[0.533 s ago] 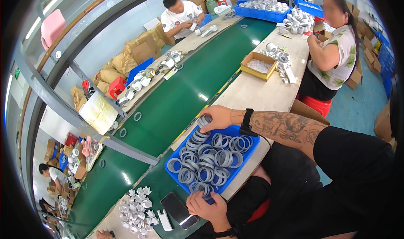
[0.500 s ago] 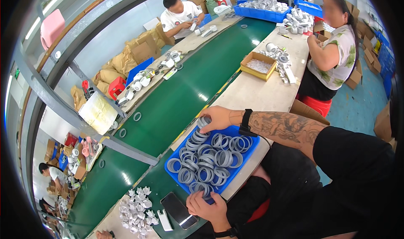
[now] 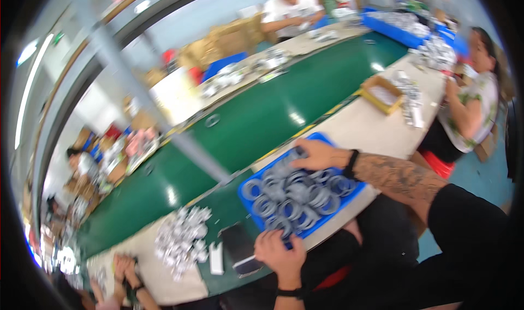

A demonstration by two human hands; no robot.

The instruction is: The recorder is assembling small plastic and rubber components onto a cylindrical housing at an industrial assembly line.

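A shallow blue tray [image 3: 355, 192] full of grey rings [image 3: 300, 192] lies tilted across the table edge in front of me. My right hand [image 3: 321, 156] reaches over its far side, with thumb and fingers bent round a grey ring at the top of the pile; motion blurs the fingertips. At the near left corner, my left hand [image 3: 281, 254] has its fingers and thumb closed over the tray's rim, close against the nearest rings. Left of that hand are a dark phone [image 3: 240, 247], a white plastic piece [image 3: 216, 258] and a heap of small white parts [image 3: 183, 239].
A green conveyor belt [image 3: 251, 119] runs beyond the tray, with a grey post [image 3: 202, 160] beside it. A yellow-edged carton [image 3: 382, 94] stands to the right. People sit across and at the right; another person's hands [image 3: 126, 269] rest at the lower left.
The view has swung, shifting the scene rightward and blurring it. My right hand has moved lower over the rings; the left stays at the tray's corner. Another person's hands show more at lower left.
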